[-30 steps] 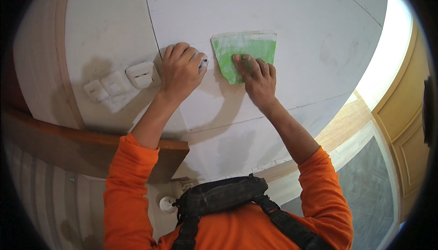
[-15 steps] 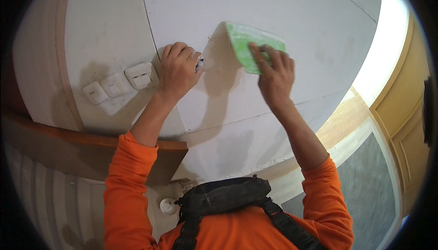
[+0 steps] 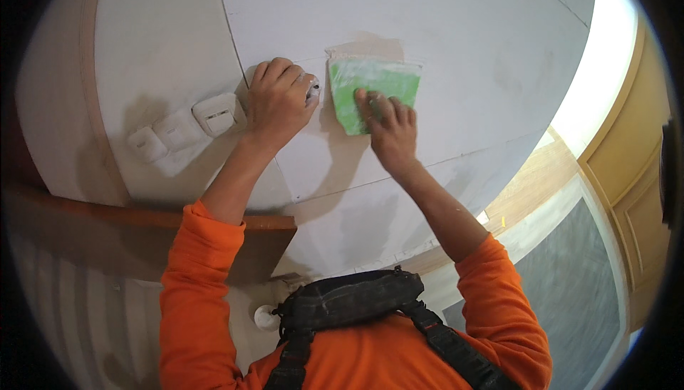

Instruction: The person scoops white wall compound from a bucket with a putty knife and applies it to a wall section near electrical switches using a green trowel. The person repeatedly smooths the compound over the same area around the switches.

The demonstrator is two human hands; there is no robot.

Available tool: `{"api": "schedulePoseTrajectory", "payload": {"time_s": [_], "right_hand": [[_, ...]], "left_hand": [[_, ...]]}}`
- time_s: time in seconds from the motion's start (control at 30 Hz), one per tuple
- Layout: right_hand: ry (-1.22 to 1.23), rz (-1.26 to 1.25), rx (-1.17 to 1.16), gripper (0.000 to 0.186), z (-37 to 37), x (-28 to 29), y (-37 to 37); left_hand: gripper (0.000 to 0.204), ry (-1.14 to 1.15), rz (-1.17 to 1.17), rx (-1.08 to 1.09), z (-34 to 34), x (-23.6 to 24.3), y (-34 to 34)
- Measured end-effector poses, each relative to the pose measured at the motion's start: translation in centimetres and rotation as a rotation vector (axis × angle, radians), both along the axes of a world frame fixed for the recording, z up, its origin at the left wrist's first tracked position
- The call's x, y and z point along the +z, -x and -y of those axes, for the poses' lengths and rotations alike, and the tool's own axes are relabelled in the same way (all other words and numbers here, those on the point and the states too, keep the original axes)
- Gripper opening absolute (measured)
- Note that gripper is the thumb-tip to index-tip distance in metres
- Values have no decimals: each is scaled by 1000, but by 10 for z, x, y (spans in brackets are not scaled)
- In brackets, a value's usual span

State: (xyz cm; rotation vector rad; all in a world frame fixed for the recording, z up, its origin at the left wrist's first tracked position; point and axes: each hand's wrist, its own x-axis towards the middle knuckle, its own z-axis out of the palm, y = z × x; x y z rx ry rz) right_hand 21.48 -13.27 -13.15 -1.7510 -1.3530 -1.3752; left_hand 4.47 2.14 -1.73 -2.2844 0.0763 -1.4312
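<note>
Arms reach up: right hand [image 3: 390, 128] grips green spreader [image 3: 374, 91] flat against white wall [image 3: 442, 27]; left hand [image 3: 279, 101] curled shut beside it.

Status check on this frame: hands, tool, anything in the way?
Right hand presses green scraper flat on wall. Left hand fisted against wall beside it. Switches left, clear of scraper.

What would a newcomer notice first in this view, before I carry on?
Most likely the green scraper, pressed flat on the white wall at centre by the right hand. Just left of it the left hand rests closed against the wall, something small and white in its fingers. Further left sit three white wall switches, and bright orange sleeves fill the lower picture.
</note>
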Motion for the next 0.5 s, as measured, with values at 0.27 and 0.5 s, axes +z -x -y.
{"api": "schedulePoseTrajectory", "payload": {"time_s": [0.27, 0.5], "right_hand": [[61, -169, 85, 70, 18, -63, 13], [-182, -34, 67, 72, 56, 75, 1]], "left_hand": [[21, -35, -13, 35, 1, 3, 2], [18, -34, -19, 22, 2, 4, 3]]}}
